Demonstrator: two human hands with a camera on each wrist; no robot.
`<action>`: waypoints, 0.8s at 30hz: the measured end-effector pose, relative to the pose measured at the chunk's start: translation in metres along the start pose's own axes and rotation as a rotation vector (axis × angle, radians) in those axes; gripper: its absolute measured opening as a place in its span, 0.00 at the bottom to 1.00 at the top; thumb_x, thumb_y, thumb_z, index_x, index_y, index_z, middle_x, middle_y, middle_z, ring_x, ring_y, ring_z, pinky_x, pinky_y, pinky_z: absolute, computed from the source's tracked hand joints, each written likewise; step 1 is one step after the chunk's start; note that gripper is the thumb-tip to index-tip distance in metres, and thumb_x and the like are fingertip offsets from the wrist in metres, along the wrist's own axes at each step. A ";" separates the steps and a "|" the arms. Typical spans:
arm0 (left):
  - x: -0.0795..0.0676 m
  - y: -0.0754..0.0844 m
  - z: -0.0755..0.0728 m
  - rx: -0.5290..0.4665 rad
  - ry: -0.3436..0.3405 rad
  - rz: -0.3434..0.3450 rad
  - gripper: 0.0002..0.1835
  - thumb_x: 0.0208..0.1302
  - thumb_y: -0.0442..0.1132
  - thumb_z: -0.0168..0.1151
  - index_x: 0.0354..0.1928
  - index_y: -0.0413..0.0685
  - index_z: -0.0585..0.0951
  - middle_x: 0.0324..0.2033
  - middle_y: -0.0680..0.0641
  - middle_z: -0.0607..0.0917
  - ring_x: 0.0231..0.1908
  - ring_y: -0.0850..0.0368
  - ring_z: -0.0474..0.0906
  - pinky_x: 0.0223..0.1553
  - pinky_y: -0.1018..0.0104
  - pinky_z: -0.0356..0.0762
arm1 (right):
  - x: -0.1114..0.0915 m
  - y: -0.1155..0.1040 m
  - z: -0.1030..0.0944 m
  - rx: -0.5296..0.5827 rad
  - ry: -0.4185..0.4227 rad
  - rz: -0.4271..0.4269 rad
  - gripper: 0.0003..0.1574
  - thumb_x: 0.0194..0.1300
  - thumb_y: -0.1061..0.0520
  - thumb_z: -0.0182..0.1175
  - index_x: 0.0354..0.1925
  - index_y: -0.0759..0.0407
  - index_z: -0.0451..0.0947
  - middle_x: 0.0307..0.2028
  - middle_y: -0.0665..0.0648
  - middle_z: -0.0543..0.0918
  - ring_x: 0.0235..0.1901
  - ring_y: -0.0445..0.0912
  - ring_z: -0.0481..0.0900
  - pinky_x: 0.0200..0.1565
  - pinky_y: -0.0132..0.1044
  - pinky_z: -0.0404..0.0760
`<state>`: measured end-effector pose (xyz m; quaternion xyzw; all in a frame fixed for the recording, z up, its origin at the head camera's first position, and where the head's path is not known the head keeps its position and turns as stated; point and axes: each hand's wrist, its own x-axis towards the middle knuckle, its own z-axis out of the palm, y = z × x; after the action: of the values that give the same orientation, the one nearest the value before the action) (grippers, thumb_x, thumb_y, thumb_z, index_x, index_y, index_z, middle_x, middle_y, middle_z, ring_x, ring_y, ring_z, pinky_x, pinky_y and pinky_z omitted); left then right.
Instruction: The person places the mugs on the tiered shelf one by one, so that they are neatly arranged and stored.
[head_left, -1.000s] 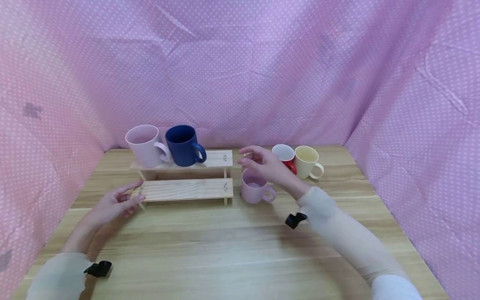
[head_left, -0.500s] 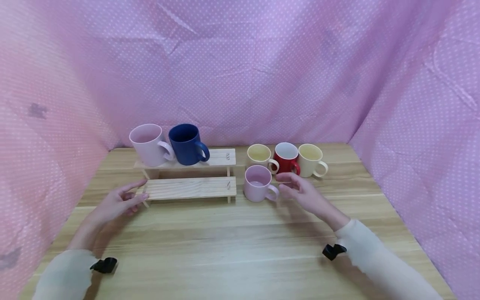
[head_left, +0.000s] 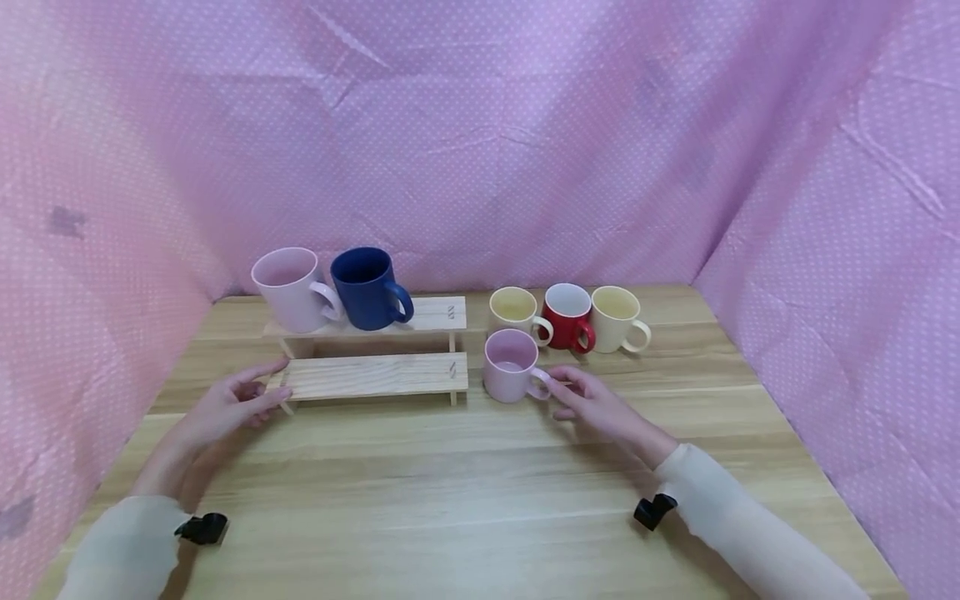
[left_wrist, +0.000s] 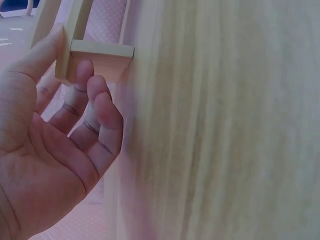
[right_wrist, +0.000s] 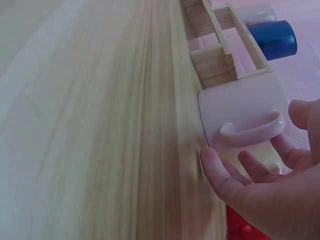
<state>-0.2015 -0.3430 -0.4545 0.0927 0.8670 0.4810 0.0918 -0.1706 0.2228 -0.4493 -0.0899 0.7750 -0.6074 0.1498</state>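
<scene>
Left hand (head_left: 228, 404) pinches the end of the wooden rack (head_left: 375, 377), lower tier, thumb and forefinger on it. Right hand (head_left: 600, 408) has fingers spread around the small pink mug (head_left: 506, 380)'s handle, not closed; contact hard to tell. Mug upright, just left of fingertips. Red mug (head_left: 558, 328) between yellow mugs (head_left: 608, 323), beyond right hand. Blue mug (head_left: 366, 298), large pink mug (head_left: 293, 303): upper tier, beyond left hand.

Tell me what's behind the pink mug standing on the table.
A pale yellow mug: its rim and handle show past the pink mug in the head view. The yellow mug's lower front is covered, so its base there can't be seen.
</scene>
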 end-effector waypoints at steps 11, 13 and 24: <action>-0.001 -0.005 0.000 -0.001 0.002 0.033 0.34 0.73 0.42 0.64 0.76 0.43 0.64 0.28 0.43 0.79 0.29 0.57 0.77 0.28 0.63 0.82 | 0.015 0.001 0.012 0.137 -0.013 0.075 0.28 0.82 0.49 0.49 0.64 0.71 0.70 0.54 0.62 0.77 0.54 0.50 0.75 0.55 0.51 0.81; -0.001 -0.006 0.001 0.001 0.006 0.039 0.34 0.72 0.42 0.64 0.76 0.42 0.64 0.28 0.43 0.79 0.29 0.58 0.77 0.28 0.63 0.82 | 0.016 0.001 0.012 0.172 -0.019 0.088 0.28 0.81 0.49 0.49 0.63 0.71 0.70 0.52 0.60 0.76 0.53 0.50 0.74 0.56 0.51 0.81; -0.001 -0.005 0.001 -0.002 0.010 0.042 0.34 0.72 0.41 0.64 0.76 0.42 0.64 0.29 0.41 0.79 0.29 0.57 0.77 0.28 0.62 0.82 | 0.016 0.001 0.010 0.203 -0.019 0.136 0.30 0.78 0.44 0.54 0.64 0.66 0.73 0.54 0.61 0.75 0.57 0.55 0.73 0.58 0.51 0.79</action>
<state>-0.2003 -0.3450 -0.4593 0.1082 0.8649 0.4840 0.0776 -0.1819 0.2084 -0.4546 -0.0273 0.7125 -0.6702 0.2061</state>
